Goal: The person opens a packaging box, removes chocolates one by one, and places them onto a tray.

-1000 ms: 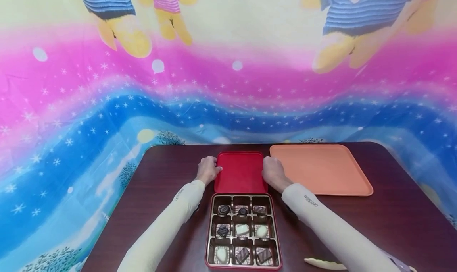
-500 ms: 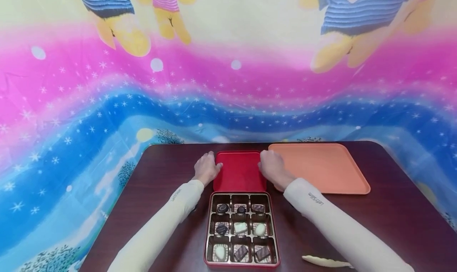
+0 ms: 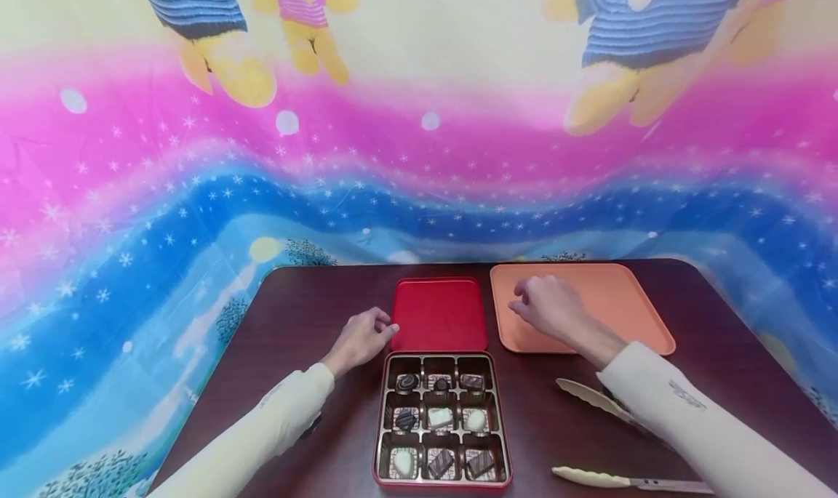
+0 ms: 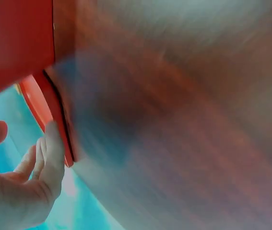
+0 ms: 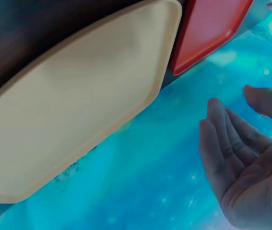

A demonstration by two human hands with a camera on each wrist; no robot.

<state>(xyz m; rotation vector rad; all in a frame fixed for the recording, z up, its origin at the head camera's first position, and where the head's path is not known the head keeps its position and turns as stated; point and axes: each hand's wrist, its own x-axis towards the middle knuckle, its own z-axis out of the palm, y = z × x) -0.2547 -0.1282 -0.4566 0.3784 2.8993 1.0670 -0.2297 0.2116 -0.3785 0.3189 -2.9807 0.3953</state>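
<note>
A flat red square lid (image 3: 440, 316) lies on the dark brown wooden tabletop (image 3: 314, 305), just beyond a red square box (image 3: 442, 486) of chocolates and left of a flat orange rectangular tray (image 3: 622, 302). At near right, a cream sleeve (image 3: 713, 429) hides part of the pale-tipped metal tongs (image 3: 592, 478). Only the right wrist view shows the right hand (image 3: 551, 305)'s palm; its grip is loose, over the tray. The left hand (image 3: 360, 339)'s fingers are relaxed beside the lid, contact unclear.
</note>
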